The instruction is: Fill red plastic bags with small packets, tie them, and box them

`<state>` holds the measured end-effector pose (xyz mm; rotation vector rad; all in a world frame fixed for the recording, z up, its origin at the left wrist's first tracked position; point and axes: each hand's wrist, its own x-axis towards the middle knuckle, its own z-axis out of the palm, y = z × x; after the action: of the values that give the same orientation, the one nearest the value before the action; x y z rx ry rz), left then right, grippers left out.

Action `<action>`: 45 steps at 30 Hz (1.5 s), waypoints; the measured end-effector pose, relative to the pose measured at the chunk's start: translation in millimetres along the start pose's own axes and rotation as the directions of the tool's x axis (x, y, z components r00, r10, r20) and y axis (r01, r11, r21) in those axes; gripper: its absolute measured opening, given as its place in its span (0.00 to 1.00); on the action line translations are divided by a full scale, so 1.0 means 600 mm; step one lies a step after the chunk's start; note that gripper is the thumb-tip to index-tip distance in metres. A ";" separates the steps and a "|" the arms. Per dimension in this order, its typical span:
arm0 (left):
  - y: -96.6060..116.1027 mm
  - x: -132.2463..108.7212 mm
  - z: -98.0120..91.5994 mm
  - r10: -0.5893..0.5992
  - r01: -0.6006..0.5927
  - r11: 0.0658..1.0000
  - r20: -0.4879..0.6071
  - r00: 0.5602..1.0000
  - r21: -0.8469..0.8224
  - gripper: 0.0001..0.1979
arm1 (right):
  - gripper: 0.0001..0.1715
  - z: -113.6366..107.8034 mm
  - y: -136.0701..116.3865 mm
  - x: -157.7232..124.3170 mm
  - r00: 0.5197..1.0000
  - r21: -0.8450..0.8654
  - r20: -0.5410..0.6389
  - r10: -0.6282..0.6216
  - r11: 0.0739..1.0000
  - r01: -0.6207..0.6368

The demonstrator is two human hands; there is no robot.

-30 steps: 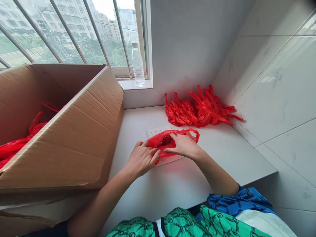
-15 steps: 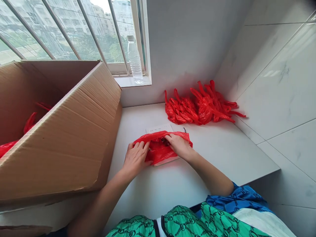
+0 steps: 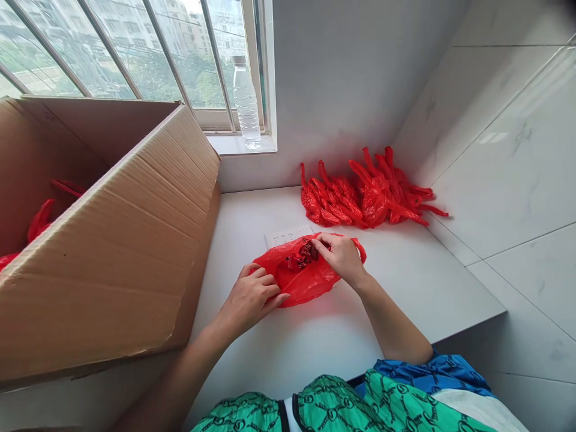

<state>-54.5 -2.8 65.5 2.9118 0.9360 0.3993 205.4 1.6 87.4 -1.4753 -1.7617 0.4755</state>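
A thin red plastic bag (image 3: 310,285) lies open on the white tabletop, its mouth facing up. Inside it are several small dark red pieces with black marks (image 3: 299,259), too small to name. My left hand (image 3: 254,294) grips the bag's left side, fingers curled over the rim and thumb stretched along the near edge. At the bag's right end my right hand (image 3: 339,255) is closed in a pinch over the opening, its fingertips at a small dark red piece (image 3: 314,251). The bag's right handle loop shows beside the right wrist.
A big open cardboard box (image 3: 135,240) with red bags inside stands on the left. Crumpled red bags (image 3: 369,195) are heaped against the back wall. Behind my bag lies a printed white paper (image 3: 288,234). A clear water bottle (image 3: 247,108) stands on the windowsill.
The bag's mouth has opened wider and shows more of the dark red pieces. My right hand has moved slightly right and up out of the bag; my left hand has shifted a little.
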 end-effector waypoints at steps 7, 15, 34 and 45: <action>0.004 -0.001 -0.004 -0.184 0.174 0.981 -0.146 0.972 -0.082 0.15 | 0.17 0.021 -0.004 -0.001 0.944 0.616 0.302 0.134 0.728 -0.300; 0.031 0.008 -0.031 -0.469 0.367 0.723 -0.026 0.883 -0.585 0.14 | 0.18 0.032 -0.019 -0.013 0.864 0.660 0.504 0.010 0.640 -0.393; -0.019 -0.015 0.005 -0.341 0.329 0.937 0.110 0.933 0.115 0.14 | 0.07 0.071 0.020 -0.018 0.958 -0.142 0.244 -0.148 0.972 0.186; -0.031 -0.017 0.027 -0.329 0.324 0.944 0.088 0.940 0.058 0.18 | 0.10 0.095 -0.002 -0.035 0.858 -0.277 0.314 -0.406 0.826 0.492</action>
<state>-69.0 6.9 44.8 2.7074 1.3951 0.2159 162.4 -8.0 45.6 -1.1889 -2.4095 0.0935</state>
